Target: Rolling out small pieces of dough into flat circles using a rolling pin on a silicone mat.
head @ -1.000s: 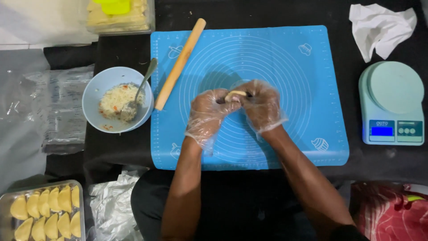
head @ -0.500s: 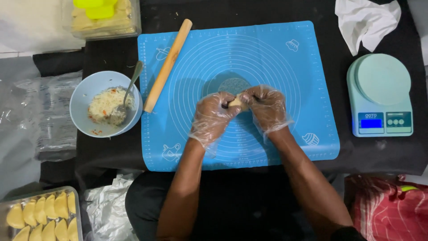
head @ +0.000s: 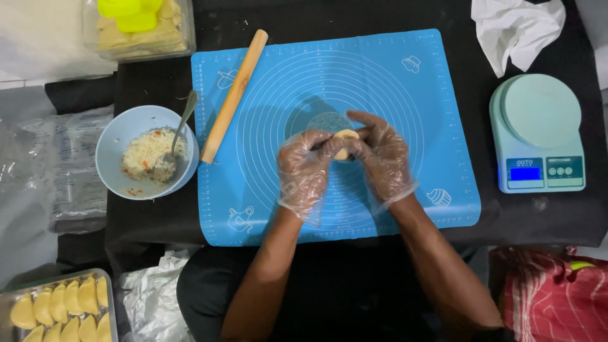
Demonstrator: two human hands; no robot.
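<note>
Both hands wore thin clear plastic gloves and met over the middle of the blue silicone baking mat with printed concentric circles. Left hand and right hand were pinched together on a small pale yellow piece of dough; fingertips of both closed around it from either side. Dough was held just above the mat centre, mostly hidden by fingers, so couldn't tell its full shape or whether it touched the mat.

Long light wooden rolling pin lay diagonally across the mat's left edge, upper end on the mat, lower end near the bowl. Round pale blue bowl sat just left of the mat, holding shredded whitish filling with orange flecks; a metal spoon stood in it, handle leaning on the rim toward the pin.

Mint-green digital kitchen scale sat right of the mat, well apart from the hands, display lit blue. Crumpled white cloth or paper above it. Clear plastic container with pale contents and a yellow-green object on top, upper left. Foil tray of folded yellow half-moon pastries in rows, bottom left corner. All on a black table cover.
</note>
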